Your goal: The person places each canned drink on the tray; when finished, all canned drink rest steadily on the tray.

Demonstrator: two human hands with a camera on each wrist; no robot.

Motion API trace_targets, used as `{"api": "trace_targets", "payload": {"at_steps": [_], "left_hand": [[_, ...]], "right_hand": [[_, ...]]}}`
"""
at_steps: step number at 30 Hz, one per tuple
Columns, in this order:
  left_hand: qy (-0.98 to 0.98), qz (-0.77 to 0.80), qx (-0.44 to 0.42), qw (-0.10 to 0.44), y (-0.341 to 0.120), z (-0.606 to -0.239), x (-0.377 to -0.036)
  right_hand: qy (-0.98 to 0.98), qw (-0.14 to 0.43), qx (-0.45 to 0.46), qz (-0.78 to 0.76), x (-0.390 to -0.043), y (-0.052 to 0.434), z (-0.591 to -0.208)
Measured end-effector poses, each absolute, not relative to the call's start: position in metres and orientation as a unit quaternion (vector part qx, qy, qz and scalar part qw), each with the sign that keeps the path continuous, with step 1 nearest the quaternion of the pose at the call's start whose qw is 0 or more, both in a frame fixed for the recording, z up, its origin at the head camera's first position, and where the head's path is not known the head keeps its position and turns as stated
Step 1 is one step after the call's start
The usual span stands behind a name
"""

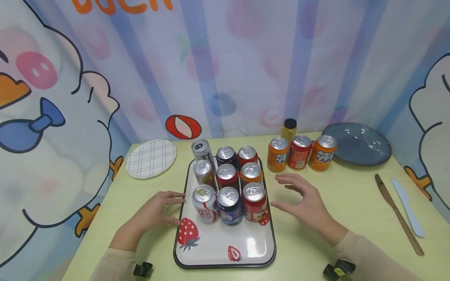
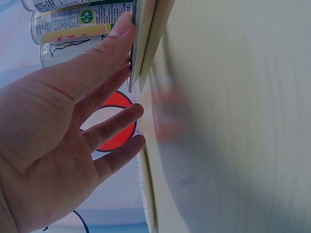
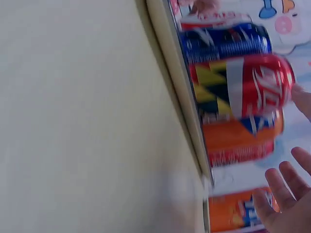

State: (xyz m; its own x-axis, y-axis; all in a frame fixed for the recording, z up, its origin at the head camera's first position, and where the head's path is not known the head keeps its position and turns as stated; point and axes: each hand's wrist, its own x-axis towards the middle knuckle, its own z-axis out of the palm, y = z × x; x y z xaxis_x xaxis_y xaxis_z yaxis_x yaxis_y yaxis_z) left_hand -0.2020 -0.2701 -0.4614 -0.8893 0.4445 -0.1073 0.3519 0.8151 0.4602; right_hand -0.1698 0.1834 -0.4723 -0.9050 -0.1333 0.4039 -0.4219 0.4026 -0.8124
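A white tray (image 1: 211, 248) with a dark rim and strawberry prints lies on the table, bearing several drink cans in three rows. In its front row stand a white-and-red can (image 1: 205, 208), a dark blue can (image 1: 230, 210) and a red can (image 1: 254, 207). My left hand (image 1: 156, 210) is at the tray's left edge, fingers extended and fingertips right at the rim; the left wrist view shows its palm and spread fingers (image 2: 119, 119). To the right of the tray, my right hand (image 1: 306, 199) is held with fingers apart and nothing between them, close to the red can.
Behind the right hand stand two orange cans (image 1: 277, 158) with a red can (image 1: 299, 154) between them, and a yellow black-capped bottle (image 1: 289, 130). A dark plate (image 1: 362, 144) is at the back right, a checked plate (image 1: 151, 159) back left. A brown knife (image 1: 399, 214) and a pale blue knife (image 1: 408, 207) lie right.
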Motion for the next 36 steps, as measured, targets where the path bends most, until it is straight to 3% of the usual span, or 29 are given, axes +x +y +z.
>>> {"api": "trace_targets", "payload": {"at_steps": [10,14,26,36], "left_hand": [[0.951,0.213,0.197,0.11,-0.269,-0.457,-0.203],[0.95,0.216,0.192,0.117,-0.269,-0.457,-0.203],[0.949,0.216,0.199,0.112,-0.268,-0.46,-0.203],[0.949,0.22,0.194,0.115,-0.269,-0.461,-0.202]], "right_hand": [[-0.839,0.285,0.061,0.459,-0.202,0.252,-0.459],[-0.844,0.315,0.017,0.435,-0.217,0.273,-0.453],[-0.885,0.225,-0.028,0.407,-0.25,0.305,-0.461],[-0.887,0.216,-0.044,0.406,-0.261,0.307,-0.464]]}}
